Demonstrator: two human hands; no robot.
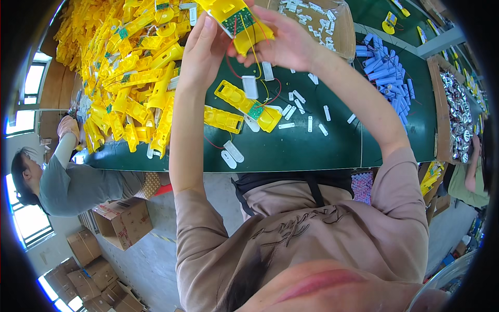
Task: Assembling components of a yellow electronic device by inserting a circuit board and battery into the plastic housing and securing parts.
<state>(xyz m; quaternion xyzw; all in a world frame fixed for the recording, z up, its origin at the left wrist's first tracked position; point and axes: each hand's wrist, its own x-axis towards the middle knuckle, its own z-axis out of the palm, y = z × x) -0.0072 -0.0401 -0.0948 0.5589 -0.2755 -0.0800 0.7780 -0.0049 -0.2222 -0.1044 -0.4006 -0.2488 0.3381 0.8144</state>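
Both hands hold up a yellow plastic housing (245, 44) at the top of the view, over the table. A green circuit board (238, 22) sits in it, with red and yellow wires hanging down. My left hand (201, 52) grips its left side, thumb upward. My right hand (288, 41) closes on its right side; some fingers are hidden behind it. A white plate (250, 87) hangs below, beside the wires. Under my hands lies another wired yellow housing (234, 96), with a further yellow shell (223, 119) beside it and small white strips (299, 97) to its right.
A large heap of yellow housings (130, 78) covers the table's left. Blue cylinders (384, 73) lie at the right, past a cardboard box (345, 31) of small white parts. Shiny metal parts (457, 119) fill a box farther right. Co-workers (78, 182) sit at both sides.
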